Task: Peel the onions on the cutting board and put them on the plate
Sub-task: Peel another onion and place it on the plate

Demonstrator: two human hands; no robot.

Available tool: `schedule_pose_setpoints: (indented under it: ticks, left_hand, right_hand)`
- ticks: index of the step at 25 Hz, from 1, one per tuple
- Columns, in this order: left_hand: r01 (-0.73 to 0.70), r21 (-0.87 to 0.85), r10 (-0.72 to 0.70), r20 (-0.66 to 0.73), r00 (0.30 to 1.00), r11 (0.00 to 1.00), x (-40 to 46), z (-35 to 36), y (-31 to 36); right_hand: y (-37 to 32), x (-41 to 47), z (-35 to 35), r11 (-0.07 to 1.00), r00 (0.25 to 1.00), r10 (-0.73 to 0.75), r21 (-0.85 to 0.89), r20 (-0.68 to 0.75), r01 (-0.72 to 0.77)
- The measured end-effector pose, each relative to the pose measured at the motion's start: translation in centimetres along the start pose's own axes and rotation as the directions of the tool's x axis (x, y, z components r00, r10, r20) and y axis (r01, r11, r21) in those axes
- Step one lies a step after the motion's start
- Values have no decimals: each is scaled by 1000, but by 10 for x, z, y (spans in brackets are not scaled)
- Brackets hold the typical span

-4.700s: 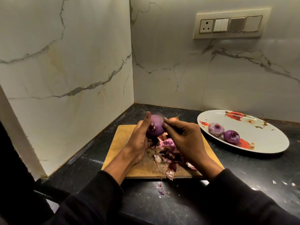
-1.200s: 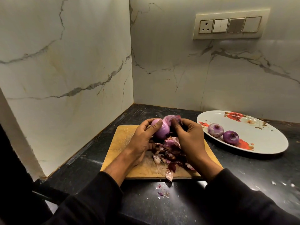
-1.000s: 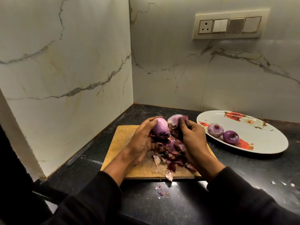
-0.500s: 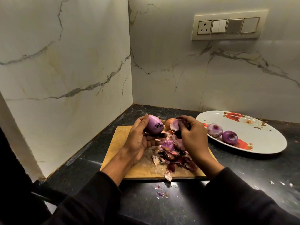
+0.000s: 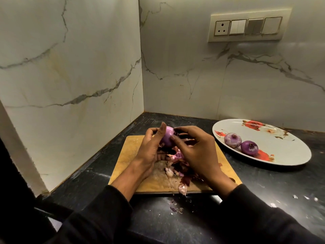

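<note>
Left hand (image 5: 149,152) curled around a purple onion (image 5: 168,139), held up above the far part of the wooden cutting board (image 5: 130,152), thumb raised along the onion's left side. Right hand (image 5: 195,150) at the same onion from the right, thumb and forefinger pinching at its top; whether a bit of skin is between them, cannot tell. Under both hands a heap of onion skins (image 5: 177,170) on the board, with one pale piece (image 5: 182,188) at the near edge and small crumbs (image 5: 175,207) on the black counter (image 5: 263,189) just in front. To the right, apart from the board, a white oval plate (image 5: 284,148) with red flowers, carrying two peeled onions touching each other: paler one (image 5: 232,140) at left, darker one (image 5: 249,147) at right. Behind, marble wall with switch panel (image 5: 248,26).
</note>
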State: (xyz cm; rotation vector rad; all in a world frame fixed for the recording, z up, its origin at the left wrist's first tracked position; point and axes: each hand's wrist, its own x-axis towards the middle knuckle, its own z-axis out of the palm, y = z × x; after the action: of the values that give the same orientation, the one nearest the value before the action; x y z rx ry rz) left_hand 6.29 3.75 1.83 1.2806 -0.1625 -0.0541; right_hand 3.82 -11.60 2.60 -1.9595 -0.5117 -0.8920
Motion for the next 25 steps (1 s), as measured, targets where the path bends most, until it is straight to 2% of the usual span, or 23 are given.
schedule_pose_setpoints:
  ticks: [5,8,12,14,16,20,25]
  left_hand:
    - [19,-17,-19,20,1000,1000,-1,1,2]
    - [35,-19,-34,37,999,999,-1,1,0]
    - [47,-12,-46,78,996,999,1,0,-2]
    - [58,-7,-57,91,994,998,1,0,-2]
    - [59,-10,-58,93,994,998,1,0,-2]
    - [31,-11,-30,57,998,999,3,0,-2]
    - [1,-14,-1,47,999,1000,6,-2,-3]
  right_hand:
    - [-1,-3,0,998,995,13,-52,-96,-18]
    - [0,0,0,992,983,125,18,-133,-123]
    - [13,6,-4,934,922,343,172,-179,-314]
    - [15,7,-3,920,913,373,195,-164,-341]
    - [11,6,-3,942,937,315,167,-150,-290]
    - [5,3,-4,996,996,43,-71,-77,-48]
    - [1,2,-5,998,999,-27,-63,-32,25]
